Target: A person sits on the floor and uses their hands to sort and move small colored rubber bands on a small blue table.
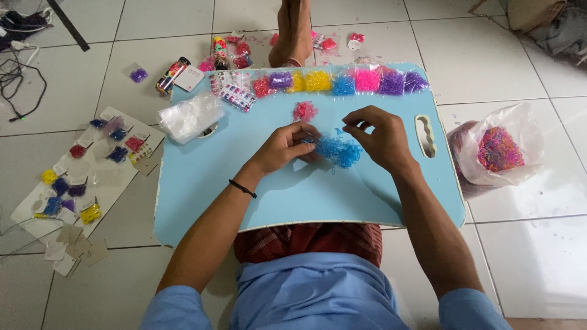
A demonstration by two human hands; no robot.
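A light blue lap board point(293, 189) rests over my legs. At its middle lies a heap of small blue rubber bands point(341, 151). My left hand point(283, 146) pinches bands at the heap's left edge, next to a small clear bag. My right hand point(379, 135) hovers over the heap's right side with thumb and forefinger pinched on a few blue bands. A little red pile of bands point(304, 111) sits just beyond the hands.
Piles of red, purple, yellow, blue and pink bands point(342, 82) line the board's far edge. Empty clear bags point(191, 116) lie at its left corner. A sack of mixed bands point(498, 150) stands on the right; filled packets on a white card point(85, 174) lie on the left.
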